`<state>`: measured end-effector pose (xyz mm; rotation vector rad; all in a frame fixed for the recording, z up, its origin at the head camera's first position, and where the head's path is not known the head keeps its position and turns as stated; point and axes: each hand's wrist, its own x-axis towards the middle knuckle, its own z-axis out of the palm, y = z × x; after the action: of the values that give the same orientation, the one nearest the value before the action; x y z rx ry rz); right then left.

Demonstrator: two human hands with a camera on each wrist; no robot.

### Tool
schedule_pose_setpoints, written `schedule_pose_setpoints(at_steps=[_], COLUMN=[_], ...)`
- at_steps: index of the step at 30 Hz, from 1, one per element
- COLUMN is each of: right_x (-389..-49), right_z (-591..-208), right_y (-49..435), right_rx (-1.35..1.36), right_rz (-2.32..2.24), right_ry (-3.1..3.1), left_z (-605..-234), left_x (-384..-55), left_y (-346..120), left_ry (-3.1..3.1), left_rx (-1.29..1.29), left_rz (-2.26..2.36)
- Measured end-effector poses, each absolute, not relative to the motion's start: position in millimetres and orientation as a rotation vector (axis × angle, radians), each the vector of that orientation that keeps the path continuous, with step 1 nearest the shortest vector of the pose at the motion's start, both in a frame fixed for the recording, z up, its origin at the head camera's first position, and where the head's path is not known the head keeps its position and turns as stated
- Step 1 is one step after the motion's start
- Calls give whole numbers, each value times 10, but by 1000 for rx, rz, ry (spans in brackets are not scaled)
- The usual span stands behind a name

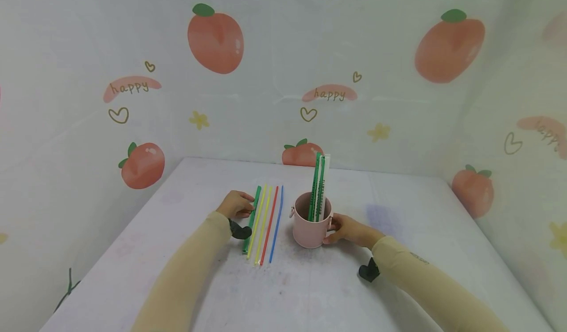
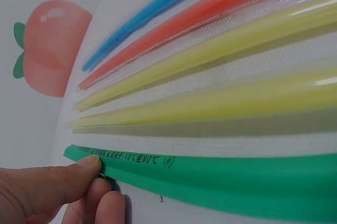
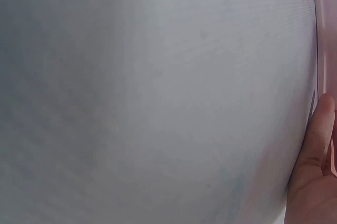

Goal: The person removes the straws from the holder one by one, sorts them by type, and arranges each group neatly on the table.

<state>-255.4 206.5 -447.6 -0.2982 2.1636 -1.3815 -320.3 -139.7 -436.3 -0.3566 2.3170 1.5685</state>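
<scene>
Left hand pinches the green printed straw near its far end, between thumb and fingers; straw's on the table, leftmost in the row. Then 2 yellow straws, 1 red straw, 1 blue straw, roughly parallel. Next, pink cup, upright, green-and-white sticks standing inside. Right hand grips the cup's right side; exact finger wrap unclear, wrist view crops it.
</scene>
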Motion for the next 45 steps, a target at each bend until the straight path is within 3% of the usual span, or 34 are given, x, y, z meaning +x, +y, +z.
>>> schedule_pose_setpoints(at_steps=[45], right_x=[-2555], right_z=[-4491], right_y=[2064], right_rx=[-294], right_rz=[-1433], right_ry=[2141], left_z=[-4382], left_x=[-3248], left_y=[-1433], left_ry=[2299], left_rx=[-369], left_rz=[1580])
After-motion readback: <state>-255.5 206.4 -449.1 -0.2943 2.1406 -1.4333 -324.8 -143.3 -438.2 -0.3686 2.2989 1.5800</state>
